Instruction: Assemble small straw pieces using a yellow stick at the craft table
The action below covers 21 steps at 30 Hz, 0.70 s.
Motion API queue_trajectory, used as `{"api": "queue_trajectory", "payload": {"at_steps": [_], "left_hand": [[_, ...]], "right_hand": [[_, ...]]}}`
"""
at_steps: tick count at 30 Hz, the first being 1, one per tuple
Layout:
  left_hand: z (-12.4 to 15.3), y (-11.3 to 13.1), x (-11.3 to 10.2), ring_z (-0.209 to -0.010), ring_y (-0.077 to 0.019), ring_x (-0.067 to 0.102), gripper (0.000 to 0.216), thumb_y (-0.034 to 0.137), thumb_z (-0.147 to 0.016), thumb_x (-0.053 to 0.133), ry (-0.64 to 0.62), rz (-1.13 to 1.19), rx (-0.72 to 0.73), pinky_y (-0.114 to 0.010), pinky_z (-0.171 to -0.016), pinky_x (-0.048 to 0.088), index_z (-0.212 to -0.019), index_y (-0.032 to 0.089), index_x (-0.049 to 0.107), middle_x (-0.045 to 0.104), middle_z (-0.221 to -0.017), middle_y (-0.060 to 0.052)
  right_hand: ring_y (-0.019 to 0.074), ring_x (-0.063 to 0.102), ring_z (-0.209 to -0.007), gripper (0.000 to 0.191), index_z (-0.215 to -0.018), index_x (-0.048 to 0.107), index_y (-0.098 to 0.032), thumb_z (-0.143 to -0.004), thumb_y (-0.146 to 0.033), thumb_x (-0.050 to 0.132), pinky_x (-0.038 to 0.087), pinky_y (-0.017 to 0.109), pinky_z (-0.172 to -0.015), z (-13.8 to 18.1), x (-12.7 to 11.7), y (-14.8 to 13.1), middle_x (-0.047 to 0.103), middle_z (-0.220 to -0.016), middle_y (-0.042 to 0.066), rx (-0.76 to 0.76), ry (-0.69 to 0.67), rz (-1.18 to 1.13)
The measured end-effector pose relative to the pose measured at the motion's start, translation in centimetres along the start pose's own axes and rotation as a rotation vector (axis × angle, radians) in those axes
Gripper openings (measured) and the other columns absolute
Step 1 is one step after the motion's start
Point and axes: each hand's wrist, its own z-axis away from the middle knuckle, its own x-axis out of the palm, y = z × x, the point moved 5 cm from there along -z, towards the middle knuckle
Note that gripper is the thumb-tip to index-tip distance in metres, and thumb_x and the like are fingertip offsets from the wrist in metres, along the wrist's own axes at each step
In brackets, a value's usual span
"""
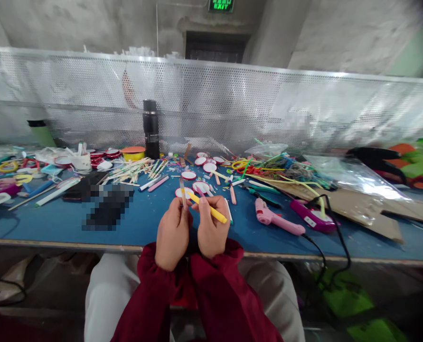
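Clutter crowds the blue table (72,221) beyond the hands, round white discs (189,175), loose sticks (133,168) and a pink glue gun (275,219) near the right, so a dropped piece could easily get lost among it. Left hand (172,233) pinches a thin pinkish stick (183,192) upright, while the right hand (211,232) grips a slanted yellow stick (207,208), both just above the table's near edge. Slim and smooth as the two sticks look, they may well slip or cross awkwardly.

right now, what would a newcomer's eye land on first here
Front and centre, the left hand pinches a thin pink stick upright while the right hand holds a yellow stick slanting right. Beyond them the blue table is strewn with craft bits, two pink glue guns lying right and a black flask standing behind.
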Motion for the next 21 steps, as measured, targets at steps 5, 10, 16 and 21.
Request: {"api": "queue_trajectory", "payload": {"at_steps": [5, 10, 16, 21], "left_hand": [[-0.03, 0.05, 0.05, -0.073, -0.0175, 0.056, 0.025, 0.04, -0.104, 0.04, -0.003, 0.004, -0.003, -0.028, -0.07, 0.041, -0.095, 0.023, 0.056, 0.062, -0.078, 0.0], [-0.03, 0.05, 0.01, -0.068, -0.0167, 0.053, 0.025, 0.04, -0.104, 0.039, 0.003, 0.005, -0.002, -0.027, -0.065, 0.038, -0.094, 0.023, 0.055, 0.059, -0.076, 0.001], [0.0, 0.14, 0.05, -0.066, -0.0163, 0.051, 0.027, 0.04, -0.105, 0.037, -0.003, 0.02, 0.006, -0.027, -0.063, 0.035, -0.095, 0.023, 0.055, 0.057, -0.074, 0.002], [-0.03, 0.05, 0.07, -0.067, -0.0164, 0.052, 0.028, 0.041, -0.105, 0.037, -0.006, 0.012, -0.006, -0.027, -0.064, 0.037, -0.092, 0.023, 0.055, 0.058, -0.075, 0.001]], "right_hand": [[0.0177, 0.068, -0.071, 0.026, -0.081, 0.06, -0.02, -0.095, -0.042, 0.062, 0.053, 0.032, -0.071, 0.0, 0.2, -0.21, 0.07, -0.072, 0.001, -0.017, -0.057, 0.004], [0.0175, 0.067, -0.069, 0.027, -0.082, 0.06, -0.02, -0.094, -0.044, 0.062, 0.053, 0.032, -0.07, -0.05, 0.07, -0.05, 0.07, -0.071, 0.001, -0.003, -0.019, 0.011], [0.0172, 0.067, -0.068, 0.027, -0.082, 0.06, -0.02, -0.094, -0.044, 0.062, 0.053, 0.032, -0.07, -0.03, -0.01, 0.07, 0.07, -0.073, 0.001, 0.005, -0.001, 0.014], [0.017, 0.067, -0.068, 0.027, -0.082, 0.06, -0.02, -0.094, -0.043, 0.062, 0.054, 0.032, -0.07, -0.04, 0.07, -0.06, 0.07, -0.072, 0.001, 0.003, -0.008, 0.014]]}}
